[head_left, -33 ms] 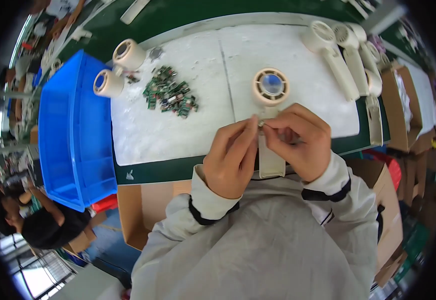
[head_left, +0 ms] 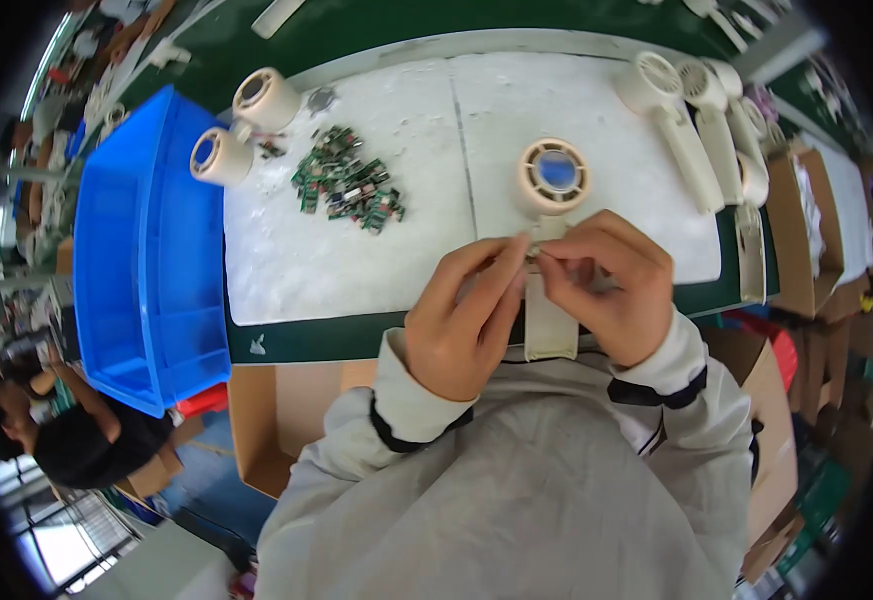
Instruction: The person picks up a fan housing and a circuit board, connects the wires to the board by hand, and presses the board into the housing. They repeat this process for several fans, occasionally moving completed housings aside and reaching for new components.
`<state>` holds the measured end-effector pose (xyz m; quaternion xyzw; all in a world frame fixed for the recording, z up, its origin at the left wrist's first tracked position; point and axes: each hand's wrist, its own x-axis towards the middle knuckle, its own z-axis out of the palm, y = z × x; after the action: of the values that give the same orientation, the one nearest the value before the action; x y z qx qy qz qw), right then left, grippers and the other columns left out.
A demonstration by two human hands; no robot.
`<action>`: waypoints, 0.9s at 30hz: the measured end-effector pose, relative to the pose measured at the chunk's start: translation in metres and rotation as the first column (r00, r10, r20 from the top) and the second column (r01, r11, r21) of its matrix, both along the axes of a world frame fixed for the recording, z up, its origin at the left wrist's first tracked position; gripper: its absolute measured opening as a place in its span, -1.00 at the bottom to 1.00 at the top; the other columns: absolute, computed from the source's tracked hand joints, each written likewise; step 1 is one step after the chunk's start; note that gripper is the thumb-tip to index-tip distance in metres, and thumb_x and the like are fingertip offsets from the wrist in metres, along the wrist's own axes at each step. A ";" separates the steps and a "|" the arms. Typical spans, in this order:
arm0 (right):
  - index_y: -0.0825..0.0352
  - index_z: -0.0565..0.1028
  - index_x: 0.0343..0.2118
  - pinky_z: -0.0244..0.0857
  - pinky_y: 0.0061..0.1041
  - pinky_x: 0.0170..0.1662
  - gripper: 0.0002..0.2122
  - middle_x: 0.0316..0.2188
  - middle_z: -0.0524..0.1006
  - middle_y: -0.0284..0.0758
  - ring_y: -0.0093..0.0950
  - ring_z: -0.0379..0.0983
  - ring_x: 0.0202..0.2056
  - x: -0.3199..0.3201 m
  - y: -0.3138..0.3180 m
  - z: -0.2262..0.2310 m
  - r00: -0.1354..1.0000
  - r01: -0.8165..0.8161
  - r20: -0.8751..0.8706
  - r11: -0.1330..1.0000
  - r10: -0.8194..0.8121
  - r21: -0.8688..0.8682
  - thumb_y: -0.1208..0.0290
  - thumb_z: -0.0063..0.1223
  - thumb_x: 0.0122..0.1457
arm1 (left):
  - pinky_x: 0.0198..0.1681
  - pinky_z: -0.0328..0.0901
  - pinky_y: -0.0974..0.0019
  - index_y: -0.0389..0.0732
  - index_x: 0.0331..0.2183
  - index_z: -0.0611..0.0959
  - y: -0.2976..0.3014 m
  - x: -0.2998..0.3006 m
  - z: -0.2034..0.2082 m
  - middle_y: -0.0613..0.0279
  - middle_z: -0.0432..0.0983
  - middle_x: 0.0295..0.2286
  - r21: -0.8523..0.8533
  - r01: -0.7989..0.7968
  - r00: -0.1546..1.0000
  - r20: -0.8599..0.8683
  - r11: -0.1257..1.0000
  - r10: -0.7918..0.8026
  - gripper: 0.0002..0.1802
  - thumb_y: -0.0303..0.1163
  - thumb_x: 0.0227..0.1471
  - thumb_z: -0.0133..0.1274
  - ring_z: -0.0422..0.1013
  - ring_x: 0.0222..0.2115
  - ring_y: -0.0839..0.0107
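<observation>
A cream handheld fan (head_left: 556,172) lies on the white mat in front of me, its round head away from me and its open handle shell (head_left: 551,325) pointing at my body. Over the fan's neck, my left hand (head_left: 464,315) and my right hand (head_left: 618,285) meet fingertip to fingertip. Both are closed in a pinch around a small pale piece (head_left: 533,253), too small and too covered to name. Left of the fan is a pile of small green circuit boards (head_left: 346,182).
A blue bin (head_left: 121,250) stands at the left, beside two cream fan heads (head_left: 264,100). Several fan bodies (head_left: 691,160) lie at the mat's far right, near a cardboard box (head_left: 791,230). Another open carton (head_left: 261,430) sits below the table edge. A person (head_left: 96,430) is at the far left.
The whole view has shifted slightly, so the fan and mat appear a little further right. My hands keep the same pinch at the fan's neck.
</observation>
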<state>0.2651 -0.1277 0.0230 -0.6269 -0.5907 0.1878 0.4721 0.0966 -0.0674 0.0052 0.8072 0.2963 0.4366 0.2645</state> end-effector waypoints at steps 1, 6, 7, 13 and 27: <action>0.41 0.57 -0.35 0.22 -0.65 -0.45 -0.89 -0.47 0.49 -0.41 -0.65 0.33 -0.55 0.007 0.001 0.003 0.999 -0.013 0.043 1.000 0.013 -0.005 0.65 0.26 0.05 | -0.24 0.44 0.32 -0.26 -0.08 0.71 0.006 -0.006 0.004 0.01 0.53 -0.23 0.000 0.068 0.998 -0.018 0.998 -0.067 -0.62 -0.67 0.01 0.24 0.55 -0.31 0.21; 0.40 0.53 -0.26 0.22 -0.68 -0.39 -0.93 -0.47 0.50 -0.44 -0.66 0.36 -0.50 0.038 0.012 0.029 0.997 -0.054 0.034 0.977 0.062 -0.207 0.58 0.09 0.21 | -0.27 0.36 0.24 -0.22 -0.10 0.71 0.042 -0.048 0.007 0.10 0.47 -0.27 0.155 -0.222 0.953 -0.173 0.963 0.247 -0.56 -0.58 -0.12 0.34 0.40 -0.35 0.21; 0.39 0.51 -0.22 0.23 -0.68 -0.37 -0.91 -0.46 0.52 -0.44 -0.66 0.38 -0.48 0.044 0.019 0.037 0.997 -0.053 -0.066 0.968 0.038 -0.245 0.53 0.04 0.25 | -0.27 0.36 0.24 -0.22 -0.10 0.71 0.048 -0.052 0.003 0.10 0.47 -0.27 0.149 -0.228 0.959 -0.137 0.962 0.249 -0.56 -0.58 -0.12 0.34 0.40 -0.35 0.21; 0.37 0.44 0.00 0.35 -0.64 -0.20 -0.74 -0.18 0.59 -0.32 -0.60 0.51 -0.29 0.115 0.101 0.062 0.886 -0.077 -0.440 0.891 -0.144 -0.447 0.33 -0.16 0.41 | -0.28 0.32 0.21 -0.18 -0.14 0.71 0.055 -0.059 -0.014 0.13 0.46 -0.26 0.063 -0.251 0.946 -0.194 0.966 0.258 -0.60 -0.58 -0.11 0.33 0.36 -0.35 0.20; 0.29 0.38 0.23 0.20 -0.46 0.21 -0.53 0.14 0.46 -0.29 -0.45 0.38 0.16 0.146 0.156 0.059 0.982 -0.060 0.137 0.900 0.131 -0.431 0.28 0.11 0.29 | -0.26 0.36 0.22 -0.17 -0.19 0.71 0.062 -0.061 -0.016 0.18 0.57 -0.24 0.005 -0.191 0.980 -0.051 0.982 0.191 -0.62 -0.62 -0.14 0.31 0.46 -0.32 0.20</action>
<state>0.4111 0.0286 0.0818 -0.6979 -0.6025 0.2830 0.2645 0.0354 -0.0055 -0.0108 0.7861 0.3790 0.4390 0.2137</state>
